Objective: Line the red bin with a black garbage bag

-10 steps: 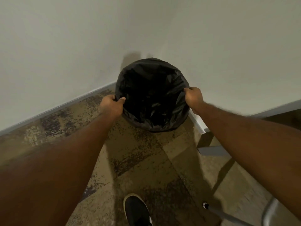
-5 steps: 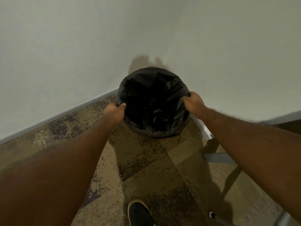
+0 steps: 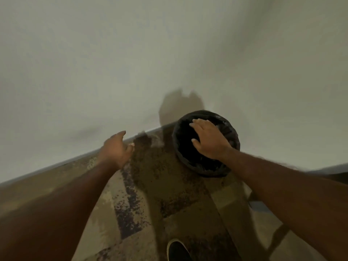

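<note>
Two bare hands show, neither holding anything. The right hand (image 3: 210, 141) is spread flat, palm down, fingers apart, over the mouth of the one round bin lined with a crinkled black plastic garbage bag (image 3: 204, 166); whether the palm touches the bag is hard to tell through the blur. The left hand (image 3: 116, 146) hangs open and empty, well apart from the bin, in front of the single grey baseboard (image 3: 62, 163). The bin stands on the mottled brown carpet (image 3: 169, 194) in the corner of two pale walls (image 3: 94, 63). One black shoe (image 3: 178, 250) shows at the bottom edge.
</note>
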Tool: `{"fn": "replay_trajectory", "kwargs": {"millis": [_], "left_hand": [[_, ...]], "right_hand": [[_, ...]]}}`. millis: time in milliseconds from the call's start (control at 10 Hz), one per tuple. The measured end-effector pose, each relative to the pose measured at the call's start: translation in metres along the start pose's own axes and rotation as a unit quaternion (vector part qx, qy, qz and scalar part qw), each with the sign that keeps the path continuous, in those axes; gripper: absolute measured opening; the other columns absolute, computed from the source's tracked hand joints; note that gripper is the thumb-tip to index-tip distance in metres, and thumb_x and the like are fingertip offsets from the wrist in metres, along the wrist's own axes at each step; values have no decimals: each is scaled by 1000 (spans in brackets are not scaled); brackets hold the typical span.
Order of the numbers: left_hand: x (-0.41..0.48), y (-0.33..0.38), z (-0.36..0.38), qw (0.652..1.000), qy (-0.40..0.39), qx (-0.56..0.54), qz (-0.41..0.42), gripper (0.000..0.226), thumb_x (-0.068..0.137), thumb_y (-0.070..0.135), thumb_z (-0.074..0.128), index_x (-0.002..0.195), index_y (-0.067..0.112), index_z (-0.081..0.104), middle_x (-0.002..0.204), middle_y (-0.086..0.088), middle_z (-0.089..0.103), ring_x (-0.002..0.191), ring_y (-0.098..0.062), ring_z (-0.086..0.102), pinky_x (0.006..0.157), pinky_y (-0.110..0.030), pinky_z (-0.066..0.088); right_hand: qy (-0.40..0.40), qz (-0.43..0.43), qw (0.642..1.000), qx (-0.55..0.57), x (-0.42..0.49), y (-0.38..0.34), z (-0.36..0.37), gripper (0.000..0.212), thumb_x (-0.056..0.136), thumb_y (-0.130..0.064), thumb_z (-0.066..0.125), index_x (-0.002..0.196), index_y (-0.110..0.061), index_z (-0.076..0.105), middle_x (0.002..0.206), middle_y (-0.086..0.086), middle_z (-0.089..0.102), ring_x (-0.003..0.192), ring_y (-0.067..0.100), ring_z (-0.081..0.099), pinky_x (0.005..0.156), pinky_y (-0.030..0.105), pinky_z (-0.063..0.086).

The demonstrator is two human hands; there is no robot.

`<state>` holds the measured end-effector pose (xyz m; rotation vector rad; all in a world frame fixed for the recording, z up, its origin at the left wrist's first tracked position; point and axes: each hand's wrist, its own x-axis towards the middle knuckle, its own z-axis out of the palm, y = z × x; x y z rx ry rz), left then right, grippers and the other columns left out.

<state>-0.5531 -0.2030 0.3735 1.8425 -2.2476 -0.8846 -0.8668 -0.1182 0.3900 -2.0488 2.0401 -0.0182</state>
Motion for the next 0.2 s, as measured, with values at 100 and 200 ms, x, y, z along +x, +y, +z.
{"fn": "replay_trajectory", "kwargs": {"millis": [100, 200], "left_hand": [[-21, -12, -75, 993, 51, 92, 48, 61, 96, 42, 53, 148, 14, 40, 151, -12, 47, 137, -34, 43, 110, -48, 37], [-43, -22, -146, 975, 99, 175, 89, 62, 96, 40, 51, 150, 12, 38, 154, -12, 43, 141, -31, 39, 111, -47, 35]], "right_hand": [[23, -63, 997, -32, 9, -56, -38, 61, 97, -39, 45, 151, -12, 35, 159, 10, 33, 148, 26, 26, 124, 39, 13], [48, -99, 993, -51, 11, -107, -84, 60, 96, -40, 47, 150, -18, 35, 160, 9, 31, 149, 27, 24, 123, 39, 11]]}}
